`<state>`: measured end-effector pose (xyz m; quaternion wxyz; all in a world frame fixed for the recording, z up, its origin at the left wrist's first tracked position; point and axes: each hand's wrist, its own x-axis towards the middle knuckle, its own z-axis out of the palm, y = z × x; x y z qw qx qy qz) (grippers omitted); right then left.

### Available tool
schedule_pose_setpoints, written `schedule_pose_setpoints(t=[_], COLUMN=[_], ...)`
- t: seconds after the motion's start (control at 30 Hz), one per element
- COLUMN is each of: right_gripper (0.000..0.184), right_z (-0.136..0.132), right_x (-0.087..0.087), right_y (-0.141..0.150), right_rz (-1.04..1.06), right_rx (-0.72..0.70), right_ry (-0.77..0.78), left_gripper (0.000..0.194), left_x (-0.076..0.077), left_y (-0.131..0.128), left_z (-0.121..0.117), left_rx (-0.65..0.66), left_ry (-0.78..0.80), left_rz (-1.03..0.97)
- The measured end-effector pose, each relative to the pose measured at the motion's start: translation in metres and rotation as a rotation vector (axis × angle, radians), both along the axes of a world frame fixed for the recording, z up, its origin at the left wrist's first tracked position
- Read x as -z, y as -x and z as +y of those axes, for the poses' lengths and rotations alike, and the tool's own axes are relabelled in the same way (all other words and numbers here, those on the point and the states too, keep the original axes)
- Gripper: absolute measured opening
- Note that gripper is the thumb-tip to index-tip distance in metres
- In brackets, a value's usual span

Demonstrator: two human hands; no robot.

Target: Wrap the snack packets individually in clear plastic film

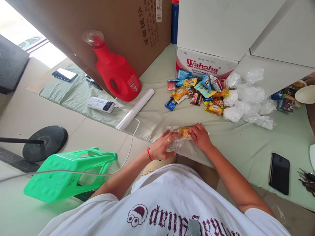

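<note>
At the near edge of the cloth-covered table, a small yellow-orange snack packet [184, 132] lies in crumpled clear plastic film [176, 145]. My right hand [202, 137] grips the packet's right end with curled fingers. From the left, my left hand [162, 145] has its bent fingers on the film, beside the packet. Beyond my hands is a pile of colourful snack packets [195, 98]. Right of that pile sit several bundles wrapped in clear film [252, 95]. A roll of clear film [135, 109] lies to the left on the cloth.
A red jug [118, 70] stands behind the roll, near a large brown carton [128, 19]. A Wahaha box [206, 64] backs the packets. A white power bank [101, 104] trails a cable. A black phone [280, 173] lies right. A green stool [71, 173] is at left.
</note>
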<state>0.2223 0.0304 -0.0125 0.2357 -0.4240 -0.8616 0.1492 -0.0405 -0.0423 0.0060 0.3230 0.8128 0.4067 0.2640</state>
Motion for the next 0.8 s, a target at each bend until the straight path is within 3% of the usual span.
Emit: schedule_pose_setpoints(t=[0.07, 0.17, 0.27, 0.37, 0.43, 0.53, 0.6, 0.67, 0.8], right_gripper=[0.029, 0.028, 0.027, 0.028, 0.028, 0.028, 0.028, 0.027, 0.024], right_z=[-0.002, -0.004, -0.004, -0.005, -0.005, -0.005, -0.005, -0.006, -0.007], right_x=[0.000, -0.002, -0.003, -0.002, -0.002, -0.004, -0.004, -0.004, -0.002], right_y=[0.001, 0.001, 0.001, 0.003, 0.004, 0.004, 0.004, 0.004, 0.004], right_rz=[0.000, 0.006, 0.009, -0.004, -0.016, -0.014, -0.007, -0.002, 0.006], right_rx=[0.009, 0.008, -0.004, 0.016, 0.034, 0.033, 0.027, 0.025, 0.041], right_ry=[0.018, 0.032, 0.020, 0.010, 0.014, 0.025, 0.032, 0.035, 0.040], left_gripper=[0.060, 0.027, 0.032, 0.026, 0.028, 0.046, 0.043, 0.034, 0.022], left_x=[0.011, 0.024, 0.026, 0.017, 0.010, 0.010, 0.017, 0.025, 0.031], left_y=[-0.008, -0.015, -0.003, 0.011, 0.011, -0.002, -0.011, -0.016, -0.009], left_z=[-0.007, 0.000, 0.021, 0.035, 0.031, 0.009, -0.005, -0.011, 0.003], left_rx=[-0.108, -0.459, -0.837, -1.030, -0.881, -0.323, -0.087, -0.106, -0.491], left_ry=[-0.010, 0.066, 0.109, 0.038, -0.113, -0.323, -0.367, -0.339, -0.082], left_rz=[0.051, -0.007, -0.010, 0.032, 0.028, 0.085, 0.158, 0.151, -0.075])
